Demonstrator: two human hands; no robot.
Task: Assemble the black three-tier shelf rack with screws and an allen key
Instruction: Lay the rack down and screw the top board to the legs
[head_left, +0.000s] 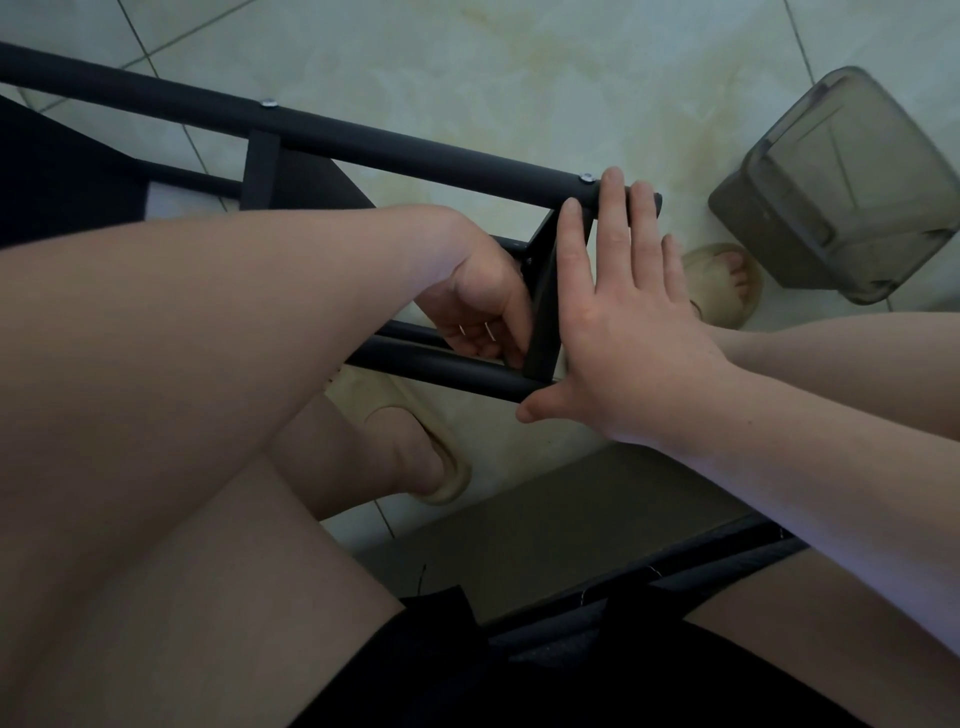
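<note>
A pale tiled floor, seen from above in dim, greenish light.
The floor (467, 62) is laid with large glossy tiles, separated by thin dark grout lines (136, 39) that run diagonally across the upper left and upper right of the frame. Faint yellowish marbling is seen in the tile at the upper centre. A grey translucent plastic container (841, 187) is seen tilted on the floor at the upper right. A duller grey-brown strip (545, 525) is seen across the lower centre; whether it is shadow or another surface cannot be told.
</note>
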